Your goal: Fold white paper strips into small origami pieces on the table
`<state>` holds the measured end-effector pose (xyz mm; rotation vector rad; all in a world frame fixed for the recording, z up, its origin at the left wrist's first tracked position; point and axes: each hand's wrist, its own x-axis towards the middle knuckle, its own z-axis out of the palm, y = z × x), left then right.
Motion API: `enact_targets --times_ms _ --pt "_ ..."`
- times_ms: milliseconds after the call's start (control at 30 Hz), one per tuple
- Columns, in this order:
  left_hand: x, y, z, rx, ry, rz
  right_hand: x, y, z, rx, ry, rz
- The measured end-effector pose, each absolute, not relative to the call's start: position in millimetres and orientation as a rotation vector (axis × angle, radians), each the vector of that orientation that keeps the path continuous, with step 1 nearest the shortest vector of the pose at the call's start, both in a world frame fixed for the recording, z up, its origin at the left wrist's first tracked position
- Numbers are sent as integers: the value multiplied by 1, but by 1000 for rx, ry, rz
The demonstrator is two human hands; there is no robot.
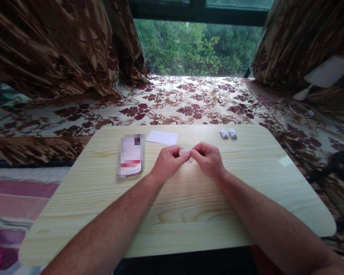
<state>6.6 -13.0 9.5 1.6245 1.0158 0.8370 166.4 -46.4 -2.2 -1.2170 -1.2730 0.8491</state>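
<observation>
Between my two hands is a small folded piece of white paper (185, 152), with crease lines on its face. My left hand (169, 161) pinches its left side, the thumb lying along the front. On the right side, my right hand (208, 158) grips it between thumb and fingers. Both hands are just above the middle of the table, close together. The fingertips behind the paper are hidden. Beyond my left hand lies a stack of white paper sheets (162, 137). Two small folded white paper shapes (228, 133) sit side by side farther back on the right.
A pale wood-grain table (172, 214) with rounded corners spans the view. On its left lies a phone-like object (130, 156), partly blurred out. Behind are a floral-covered ledge (189, 101), curtains (74, 46) and a window. A white lamp (326, 72) stands at the right.
</observation>
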Motion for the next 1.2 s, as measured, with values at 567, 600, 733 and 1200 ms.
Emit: enact_targets --times_ms 567,600,733,1200 --pt "8 -16 9 1670 1054 820 167 -47 0 -1269 -1309 826" --pt "8 -16 9 1672 1057 818 167 -47 0 -1268 -1317 819" --pt "8 -16 8 1670 1053 814 168 -46 0 -1264 -1341 806" --pt "9 -16 8 1704 1110 861 166 -47 -1 -1308 -1289 758"
